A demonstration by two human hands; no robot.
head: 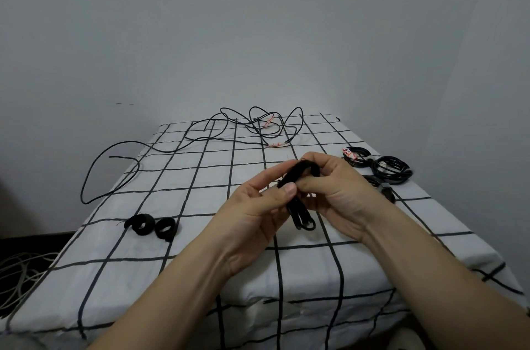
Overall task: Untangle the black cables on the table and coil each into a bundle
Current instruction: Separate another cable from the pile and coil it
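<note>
Cable bundle point(301, 215) seems light, limp, springy, best held mid-coil; left hand point(258, 206) and right hand point(344, 189) each pinch its top in a tight grip.

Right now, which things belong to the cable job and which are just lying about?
Job: cable bundle gripped by left hand and right hand; loose black cables at the far edge; coiled bundles on the right; black strap rolls, probably ties.
Lying about: pale cables on the floor, left; checked cloth.
</note>
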